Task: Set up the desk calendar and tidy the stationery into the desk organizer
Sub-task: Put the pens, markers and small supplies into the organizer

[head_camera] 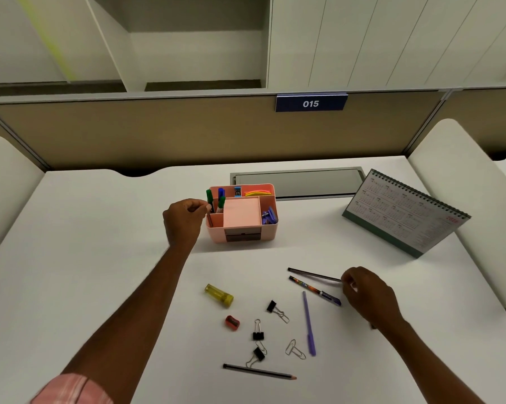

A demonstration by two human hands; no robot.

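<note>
The pink desk organizer [270, 228] stands mid-desk with green and blue markers, sticky notes, a pink note pad and purple clips in it. My left hand [183, 221] is at its left side, pinching a thin brown pencil [209, 219] that stands in the front left compartment. My right hand [368, 293] pinches the right end of a dark pencil [313, 274] lying on the desk. The desk calendar [403, 211] stands upright at the right. Loose on the desk are a patterned pen [314, 290], a purple pen [308, 323] and a grey pencil [259, 371].
A yellow tube [219, 295], a red sharpener [232, 322], three black binder clips [258, 333] and paper clips [295, 349] lie in front of me. A grey cable hatch [298, 183] sits behind the organizer. Partition walls close off the back and both sides.
</note>
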